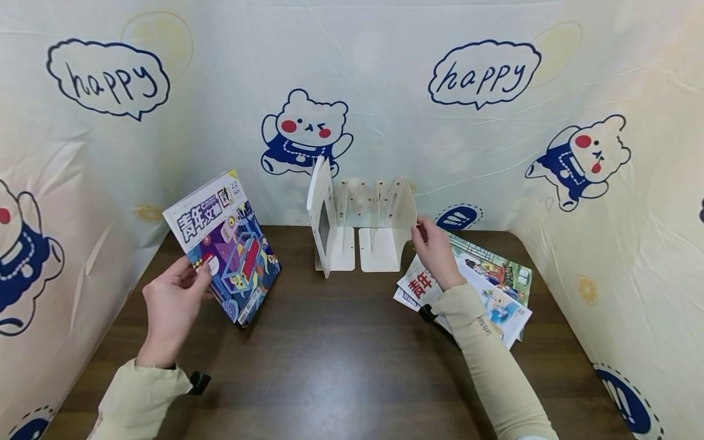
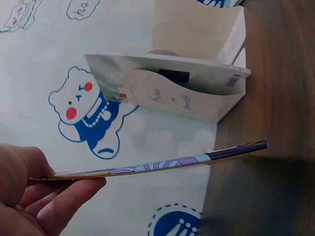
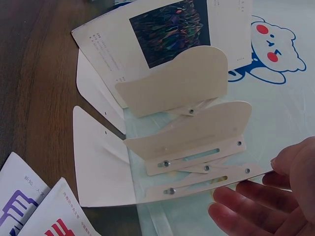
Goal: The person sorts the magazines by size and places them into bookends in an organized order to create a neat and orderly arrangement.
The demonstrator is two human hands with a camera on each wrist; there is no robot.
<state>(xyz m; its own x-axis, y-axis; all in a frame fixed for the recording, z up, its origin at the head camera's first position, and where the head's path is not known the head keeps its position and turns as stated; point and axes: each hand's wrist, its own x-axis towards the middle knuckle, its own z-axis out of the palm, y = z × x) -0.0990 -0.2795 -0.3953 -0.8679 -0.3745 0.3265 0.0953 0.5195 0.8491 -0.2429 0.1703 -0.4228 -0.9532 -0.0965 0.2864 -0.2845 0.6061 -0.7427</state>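
My left hand (image 1: 173, 302) pinches a colourful magazine (image 1: 236, 250) by its left edge, thumb on the cover. The left wrist view shows this magazine (image 2: 162, 164) edge-on, its lower end near the tabletop. At the back middle stands a white expandable bookend (image 1: 404, 214). Inside its left end a white-covered magazine (image 1: 318, 214) stands upright. My right hand (image 1: 437, 250) pinches the outer edge of the bookend's right panel. In the right wrist view the thumb and fingers (image 3: 231, 199) meet at that edge, beside the bookend's slotted, screwed bars (image 3: 206, 168).
Several magazines (image 1: 508, 308) lie fanned out on the right of the brown table (image 1: 319, 366), partly under my right forearm. A printed curtain (image 1: 385, 55) with bears and "happy" bubbles encloses the back and both sides, close behind the bookend.
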